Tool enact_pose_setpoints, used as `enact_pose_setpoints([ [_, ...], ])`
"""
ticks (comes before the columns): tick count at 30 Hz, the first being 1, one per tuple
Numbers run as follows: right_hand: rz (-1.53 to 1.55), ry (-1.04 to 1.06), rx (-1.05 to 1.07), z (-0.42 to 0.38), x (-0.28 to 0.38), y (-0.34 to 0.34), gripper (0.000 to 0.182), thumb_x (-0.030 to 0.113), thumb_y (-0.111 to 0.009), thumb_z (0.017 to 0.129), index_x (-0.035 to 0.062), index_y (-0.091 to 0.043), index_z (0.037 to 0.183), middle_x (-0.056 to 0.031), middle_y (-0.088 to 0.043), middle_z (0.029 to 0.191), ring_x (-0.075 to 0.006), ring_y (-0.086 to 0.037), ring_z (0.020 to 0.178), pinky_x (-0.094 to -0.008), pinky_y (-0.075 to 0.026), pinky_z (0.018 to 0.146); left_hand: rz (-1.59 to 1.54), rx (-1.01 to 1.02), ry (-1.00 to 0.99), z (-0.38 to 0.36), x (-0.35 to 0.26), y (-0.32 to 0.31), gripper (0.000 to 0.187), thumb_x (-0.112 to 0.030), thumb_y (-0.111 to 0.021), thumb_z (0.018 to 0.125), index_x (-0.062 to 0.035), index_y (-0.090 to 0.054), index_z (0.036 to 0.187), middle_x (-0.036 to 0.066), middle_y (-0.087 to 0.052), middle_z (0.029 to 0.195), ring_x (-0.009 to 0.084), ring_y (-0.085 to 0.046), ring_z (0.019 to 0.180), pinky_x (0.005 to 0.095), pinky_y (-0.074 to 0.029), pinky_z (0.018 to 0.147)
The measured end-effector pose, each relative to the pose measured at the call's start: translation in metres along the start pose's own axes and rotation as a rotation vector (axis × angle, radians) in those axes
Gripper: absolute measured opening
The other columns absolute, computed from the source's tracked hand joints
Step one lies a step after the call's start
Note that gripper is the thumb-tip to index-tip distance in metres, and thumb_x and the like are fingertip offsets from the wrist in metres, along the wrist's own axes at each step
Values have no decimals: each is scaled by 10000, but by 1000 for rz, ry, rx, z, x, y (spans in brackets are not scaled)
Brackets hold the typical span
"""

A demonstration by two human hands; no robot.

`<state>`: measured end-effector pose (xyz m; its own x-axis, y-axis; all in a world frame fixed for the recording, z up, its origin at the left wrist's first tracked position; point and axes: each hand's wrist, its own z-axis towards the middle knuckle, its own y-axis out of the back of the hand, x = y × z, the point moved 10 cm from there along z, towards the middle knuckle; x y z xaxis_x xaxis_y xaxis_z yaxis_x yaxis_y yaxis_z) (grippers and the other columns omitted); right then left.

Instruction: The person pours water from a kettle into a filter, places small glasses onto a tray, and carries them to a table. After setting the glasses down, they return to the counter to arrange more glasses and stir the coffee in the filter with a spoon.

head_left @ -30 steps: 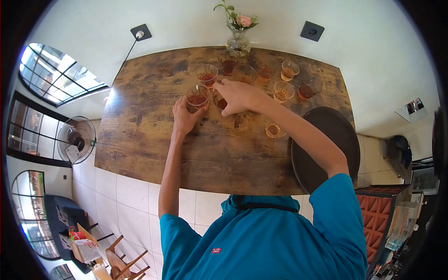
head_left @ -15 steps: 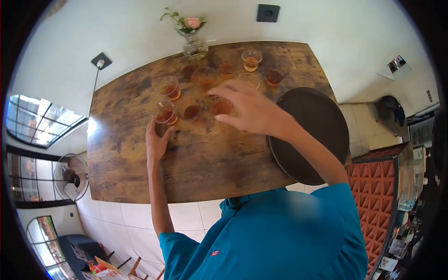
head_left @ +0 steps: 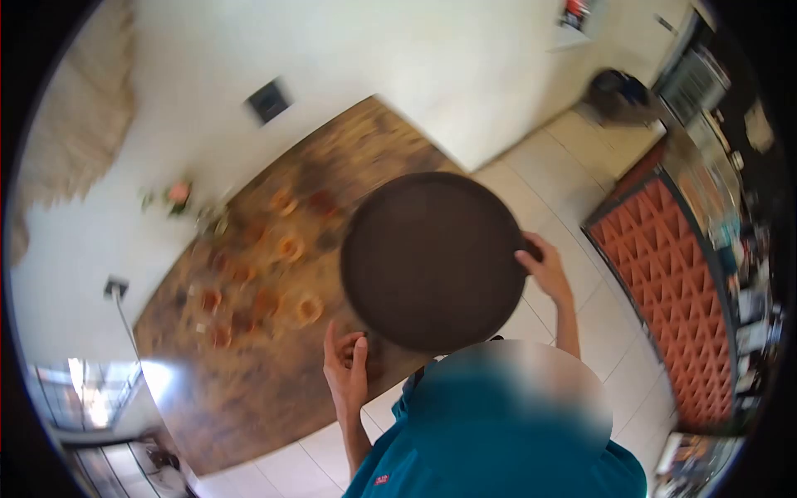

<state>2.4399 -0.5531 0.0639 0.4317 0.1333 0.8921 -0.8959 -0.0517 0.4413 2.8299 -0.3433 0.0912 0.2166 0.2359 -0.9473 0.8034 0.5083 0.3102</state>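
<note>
My right hand (head_left: 545, 270) grips the right rim of a round dark brown tray (head_left: 432, 259), thumb over the edge. The tray's top faces me with nothing on it, and it covers the right part of the wooden table (head_left: 249, 407). Near the tray's lower left edge is my left hand (head_left: 345, 365), open, holding nothing, with index finger and thumb apart. Several clear cups of amber to dark red drink stand left of the tray, blurred by motion; among them are a pale amber cup (head_left: 308, 310) and a dark red cup (head_left: 323, 202).
A glass vase (head_left: 212, 219) with a pink flower (head_left: 178, 192) stands at the table's wall side. A wall with a black socket (head_left: 268, 100) borders the table. To the right, beyond the tiled floor (head_left: 585, 286), is a counter with a red patterned front (head_left: 664, 299).
My right hand has left the cups and taken hold of the tray's right rim. My left hand has come away from a cup towards the tray. The view has turned right.
</note>
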Motion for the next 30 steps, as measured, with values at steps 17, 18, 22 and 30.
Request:
enact_pose_setpoints([
  [17,743,-84,-262,-51,-105,253,420,16,-523,923,-24,-413,1326,-153,-611,1146,-177,-608,1009,-294,-494,877,-402,37,-59,-50,-117,-299,472,22,-604,820,30,-477,1275,101,-583,1084,194,-575,993,312,-459,866],
  [18,769,-61,-294,-47,-106,268,428,29,-539,928,-29,-414,1333,-162,-611,1159,-179,-607,1028,-291,-495,875,-484,5,-33,-46,-130,-319,513,12,-612,810,20,-456,1299,114,-576,1129,221,-566,1043,341,-450,910],
  [22,723,-11,-486,-22,-118,313,443,28,-575,910,-35,-431,1325,-170,-595,1201,-217,-609,1054,-334,-500,908,-590,273,23,11,-159,-411,591,5,-633,792,4,-412,1340,148,-561,1184,258,-575,1053,362,-463,923],
  [30,1351,-428,-620,61,-235,362,499,101,-652,862,-77,-454,1284,-196,-581,1191,-301,-597,1087,-403,-512,919,-417,370,162,101,-186,-619,650,-50,-715,739,26,-446,1326,169,-572,1184,295,-577,1071,391,-472,933],
])
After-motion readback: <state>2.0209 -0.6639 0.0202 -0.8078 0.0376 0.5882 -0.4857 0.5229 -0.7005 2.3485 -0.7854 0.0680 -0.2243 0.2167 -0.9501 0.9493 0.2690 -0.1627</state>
